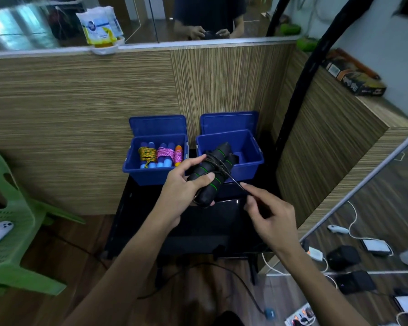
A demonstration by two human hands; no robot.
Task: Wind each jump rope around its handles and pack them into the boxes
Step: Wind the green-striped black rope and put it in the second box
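My left hand (184, 188) grips a pair of black jump-rope handles with green rings (212, 171), held side by side in front of the right blue box (253, 149). A thin dark rope (231, 176) is wound around the handles, and its loose end runs down to my right hand (266, 214), which pinches it between thumb and fingertips. The left blue box (130, 164) holds several wound ropes: a yellow one (147, 154), a pink one (165, 154) and an orange-handled one (178, 154). Both box lids stand open against the wall.
The boxes stand on a black low table (212, 220) against a wood-grain partition (80, 102). A green plastic chair (12, 222) with a white controller stands at the left. Cables and devices lie on the floor at the right.
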